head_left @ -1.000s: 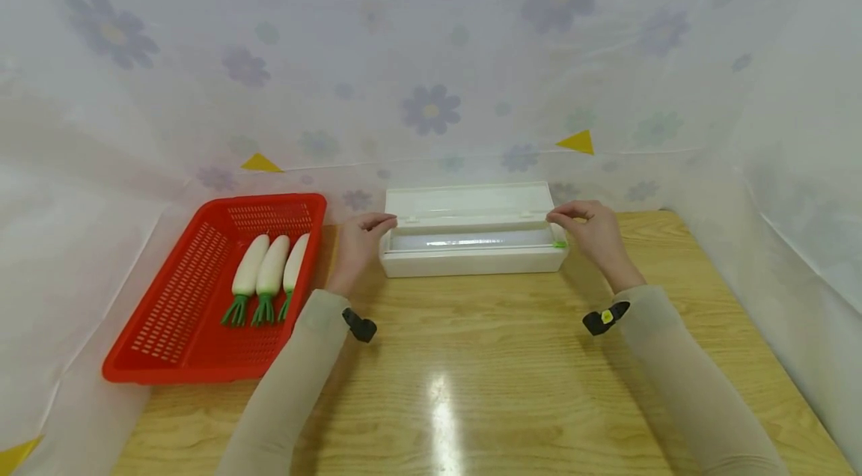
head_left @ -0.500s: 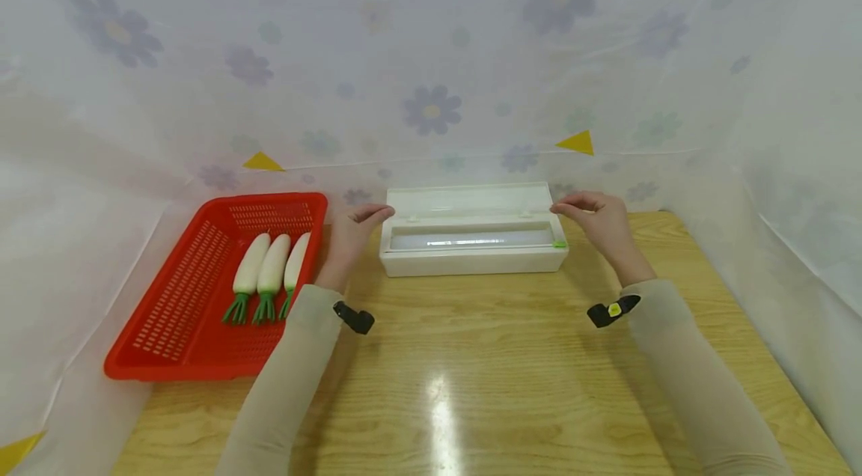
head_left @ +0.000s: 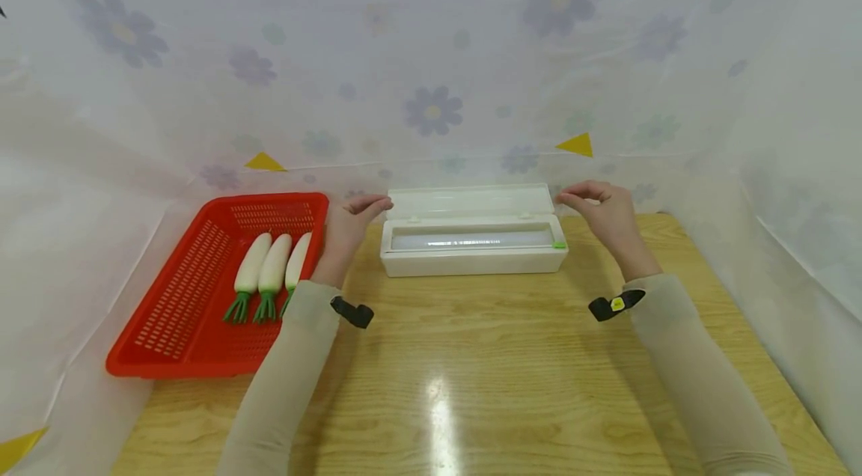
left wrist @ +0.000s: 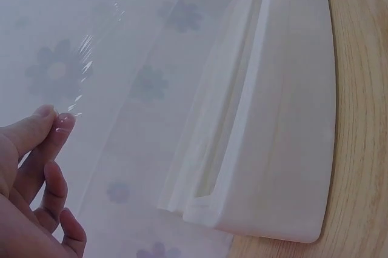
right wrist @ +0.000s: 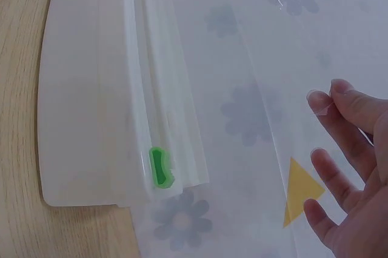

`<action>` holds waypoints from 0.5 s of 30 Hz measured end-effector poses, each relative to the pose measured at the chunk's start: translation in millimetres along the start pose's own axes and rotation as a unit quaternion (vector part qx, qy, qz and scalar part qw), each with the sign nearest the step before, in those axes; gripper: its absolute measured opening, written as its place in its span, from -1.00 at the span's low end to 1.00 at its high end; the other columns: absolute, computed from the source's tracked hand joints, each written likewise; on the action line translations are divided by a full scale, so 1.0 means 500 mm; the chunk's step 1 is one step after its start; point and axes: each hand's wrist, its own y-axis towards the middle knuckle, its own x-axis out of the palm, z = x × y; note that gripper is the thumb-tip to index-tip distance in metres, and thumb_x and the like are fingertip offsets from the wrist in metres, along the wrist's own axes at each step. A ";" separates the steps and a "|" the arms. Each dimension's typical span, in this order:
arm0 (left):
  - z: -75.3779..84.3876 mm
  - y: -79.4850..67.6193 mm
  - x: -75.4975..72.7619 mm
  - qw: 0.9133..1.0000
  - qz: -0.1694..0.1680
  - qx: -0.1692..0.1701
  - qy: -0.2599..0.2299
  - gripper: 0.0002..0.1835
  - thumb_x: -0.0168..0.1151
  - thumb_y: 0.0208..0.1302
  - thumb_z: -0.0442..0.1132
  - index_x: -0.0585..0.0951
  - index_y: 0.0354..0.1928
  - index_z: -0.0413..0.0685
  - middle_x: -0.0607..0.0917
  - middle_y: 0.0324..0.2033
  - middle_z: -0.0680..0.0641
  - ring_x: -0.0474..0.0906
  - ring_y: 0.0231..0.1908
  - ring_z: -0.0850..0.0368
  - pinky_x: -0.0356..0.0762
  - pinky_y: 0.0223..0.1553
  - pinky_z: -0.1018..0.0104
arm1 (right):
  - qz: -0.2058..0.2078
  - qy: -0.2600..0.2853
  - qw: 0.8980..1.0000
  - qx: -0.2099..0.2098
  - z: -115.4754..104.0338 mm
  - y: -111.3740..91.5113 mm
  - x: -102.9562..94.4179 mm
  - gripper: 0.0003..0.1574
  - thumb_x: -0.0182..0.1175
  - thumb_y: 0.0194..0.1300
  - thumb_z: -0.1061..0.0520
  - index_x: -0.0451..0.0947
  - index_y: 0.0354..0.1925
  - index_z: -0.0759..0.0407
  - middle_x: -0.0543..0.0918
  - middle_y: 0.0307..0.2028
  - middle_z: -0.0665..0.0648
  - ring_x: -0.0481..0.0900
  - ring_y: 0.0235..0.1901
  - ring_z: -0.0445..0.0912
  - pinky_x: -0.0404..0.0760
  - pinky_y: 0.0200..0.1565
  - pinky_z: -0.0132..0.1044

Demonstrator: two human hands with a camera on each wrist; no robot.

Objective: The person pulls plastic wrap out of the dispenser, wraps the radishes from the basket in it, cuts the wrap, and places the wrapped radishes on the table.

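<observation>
A white plastic wrap dispenser box (head_left: 474, 263) sits at the back of the table, its lid (head_left: 471, 200) raised. Inside lies a roll of plastic wrap (head_left: 471, 239), and a green slide cutter (right wrist: 160, 167) is at the box's right end. With thumb and index finger, my left hand (head_left: 345, 233) pinches a clear sheet of plastic wrap (left wrist: 85, 70), which shows mostly by its glints. My right hand (head_left: 609, 220) pinches the film at the other side, between thumb and index fingertip. Both hands are raised over the box's back corners, beside the lid.
Left of the box stands a red plastic basket (head_left: 161, 367) holding 3 white radishes (head_left: 274, 264) with green stems. A translucent flowered curtain (head_left: 431, 57) closes off the back and sides. Yellow triangles (head_left: 575, 145) mark it. The wooden table (head_left: 498, 356) stretches in front.
Both hands have risen and moved slightly back and outward from the box, still pinching the film. The box and the basket have stayed in place.
</observation>
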 end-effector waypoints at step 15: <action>0.037 -0.001 -0.007 0.999 0.006 0.032 -0.014 -0.64 0.41 0.40 -0.12 0.76 0.04 -0.28 0.85 -0.15 -0.04 0.68 0.10 0.00 0.41 0.37 0.10 | 0.011 0.010 1.000 -0.009 -0.033 0.004 -0.016 -0.49 0.34 0.42 -0.20 0.77 -0.03 0.20 0.75 -0.26 -0.34 0.53 0.02 -0.28 0.43 0.25 0.09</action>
